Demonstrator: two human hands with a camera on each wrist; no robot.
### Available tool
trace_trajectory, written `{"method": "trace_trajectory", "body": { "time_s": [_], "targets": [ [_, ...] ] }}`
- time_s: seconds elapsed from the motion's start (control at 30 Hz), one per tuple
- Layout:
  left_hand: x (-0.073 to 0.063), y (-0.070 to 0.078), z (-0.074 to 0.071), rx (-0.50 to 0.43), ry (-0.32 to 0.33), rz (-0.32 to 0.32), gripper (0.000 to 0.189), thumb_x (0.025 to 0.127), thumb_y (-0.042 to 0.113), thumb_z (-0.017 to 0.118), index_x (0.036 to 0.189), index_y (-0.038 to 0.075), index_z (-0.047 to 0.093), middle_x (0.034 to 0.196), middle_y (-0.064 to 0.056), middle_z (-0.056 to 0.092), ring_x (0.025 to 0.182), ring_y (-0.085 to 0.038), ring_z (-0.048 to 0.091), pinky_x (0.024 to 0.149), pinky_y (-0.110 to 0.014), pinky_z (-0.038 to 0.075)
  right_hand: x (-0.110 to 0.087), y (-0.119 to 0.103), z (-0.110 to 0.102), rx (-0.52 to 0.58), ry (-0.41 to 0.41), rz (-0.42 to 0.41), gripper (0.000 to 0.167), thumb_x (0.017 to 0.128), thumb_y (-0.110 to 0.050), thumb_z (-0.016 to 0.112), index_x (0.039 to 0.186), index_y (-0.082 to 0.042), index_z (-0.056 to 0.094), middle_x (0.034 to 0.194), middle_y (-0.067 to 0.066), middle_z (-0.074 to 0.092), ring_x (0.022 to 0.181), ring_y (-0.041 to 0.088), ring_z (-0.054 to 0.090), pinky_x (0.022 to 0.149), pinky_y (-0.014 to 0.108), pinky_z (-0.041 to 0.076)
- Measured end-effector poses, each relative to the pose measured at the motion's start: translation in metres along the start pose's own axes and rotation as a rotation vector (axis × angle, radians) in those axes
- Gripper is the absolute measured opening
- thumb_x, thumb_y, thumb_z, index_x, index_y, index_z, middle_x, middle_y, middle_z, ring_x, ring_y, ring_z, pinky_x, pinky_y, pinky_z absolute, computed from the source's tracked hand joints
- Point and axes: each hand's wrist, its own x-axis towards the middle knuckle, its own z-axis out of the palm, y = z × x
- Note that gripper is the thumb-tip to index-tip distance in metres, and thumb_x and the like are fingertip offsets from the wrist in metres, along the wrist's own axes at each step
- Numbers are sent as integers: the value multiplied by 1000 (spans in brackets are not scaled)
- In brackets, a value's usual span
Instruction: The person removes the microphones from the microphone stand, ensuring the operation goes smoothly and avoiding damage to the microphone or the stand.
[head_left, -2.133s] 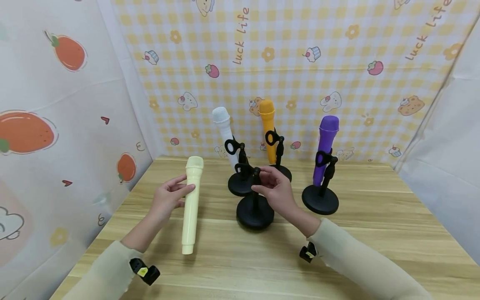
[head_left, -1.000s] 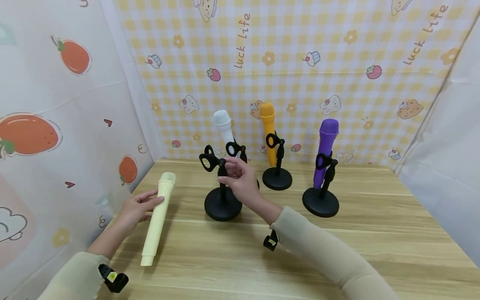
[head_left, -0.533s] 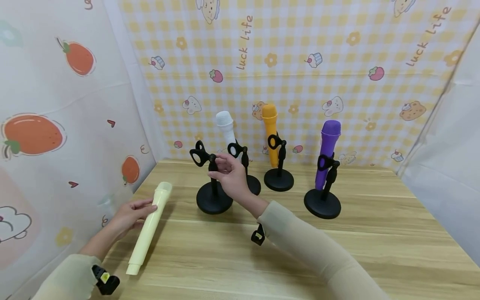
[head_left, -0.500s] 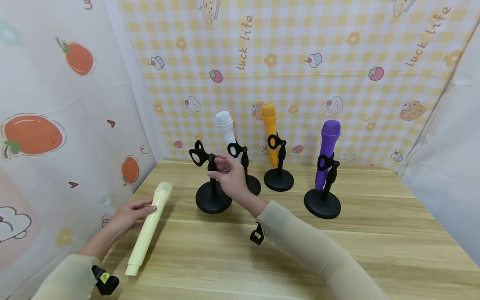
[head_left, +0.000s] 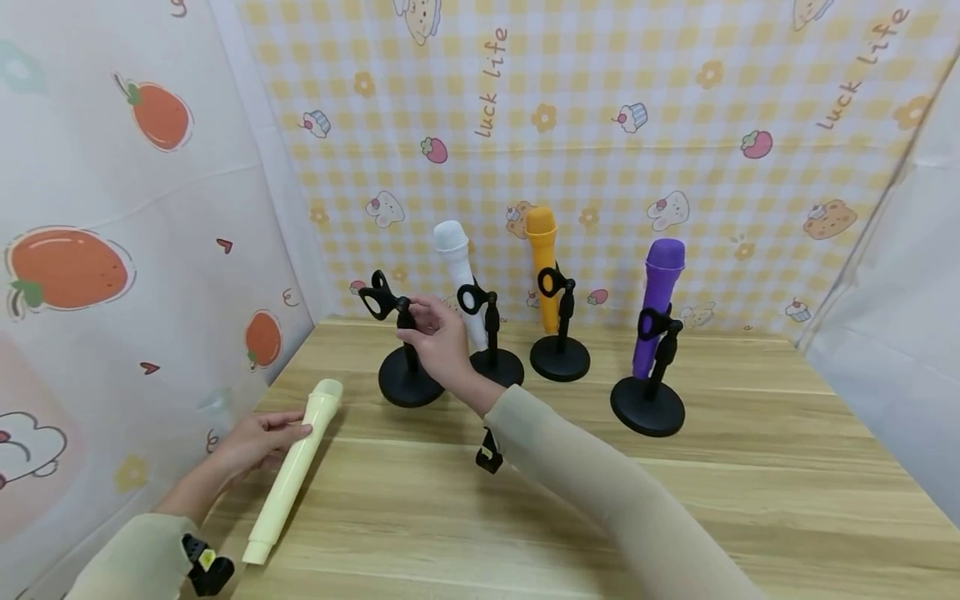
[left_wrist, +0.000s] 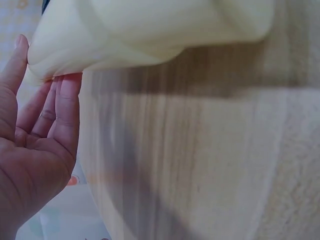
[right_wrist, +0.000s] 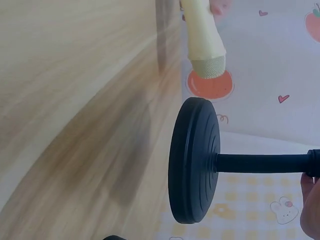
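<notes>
Between thumb and fingers my left hand [head_left: 251, 446] pinches a pale yellow microphone [head_left: 294, 475], its head pointing away from me. The left wrist view has that microphone [left_wrist: 150, 30] large along the top, above the wood. With my right hand [head_left: 442, 346] I grip the post of a black desktop microphone stand [head_left: 408, 381] whose clip holds nothing. In the right wrist view its round base [right_wrist: 192, 160] hangs off the table, a shadow beside it. A white microphone [head_left: 452, 242] sits in another stand [head_left: 498, 367] just right of that hand.
An orange microphone [head_left: 542, 242] in a stand [head_left: 560, 360] is at the back middle. Farther right, a purple microphone [head_left: 662, 275] leans in its stand [head_left: 648, 408]. Patterned cloth [head_left: 585, 100] hangs behind the wooden table [head_left: 525, 533], and more cloth [head_left: 180, 267] borders its left side.
My right hand has carried the empty stand left and farther back, away from the middle. My left hand has moved left and nearer with the pale yellow microphone, now more slanted.
</notes>
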Motion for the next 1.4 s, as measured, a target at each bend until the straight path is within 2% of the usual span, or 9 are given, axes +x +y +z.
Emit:
{"method": "trace_trajectory", "body": {
  "time_s": [0.27, 0.4, 0.63, 1.07, 1.4],
  "targets": [
    [1, -6, -1, 37, 14, 6, 66, 95, 25, 65, 142, -11, 36, 120, -21, 62, 91, -21, 67, 73, -39, 58, 14, 19, 13, -37, 51, -17, 40, 77, 6, 78, 115, -3, 66, 101, 10, 66, 88, 17, 65, 80, 24, 54],
    [0, -8, -2, 82, 25, -8, 68, 94, 27, 66, 142, -10, 37, 122, -22, 61, 91, -20, 67, 73, -38, 57, 16, 26, 15, -55, 78, 25, 40, 78, 7, 77, 114, -4, 66, 101, 8, 66, 88, 15, 65, 80, 23, 54],
    [-2, -10, -2, 100, 25, -33, 71, 93, 29, 67, 143, -10, 36, 122, -22, 61, 91, -21, 65, 73, -38, 57, 18, 36, 18, -67, 120, 57, 39, 76, 8, 78, 111, -5, 67, 100, 9, 67, 87, 18, 66, 80, 25, 54],
    [-3, -15, -2, 103, 54, -51, 70, 91, 28, 70, 142, -9, 39, 102, -8, 68, 78, -19, 65, 65, -37, 58, 26, 49, 23, -119, 155, 109, 40, 77, 5, 79, 112, -10, 67, 101, 5, 67, 89, 15, 67, 79, 24, 54],
    [-1, -19, -1, 97, 69, -51, 68, 90, 27, 71, 139, -11, 42, 92, -5, 68, 74, -19, 65, 62, -37, 57, 25, 55, 24, -144, 165, 125, 40, 76, 5, 79, 112, -7, 67, 101, 8, 68, 89, 16, 67, 79, 23, 54]
  ]
}}
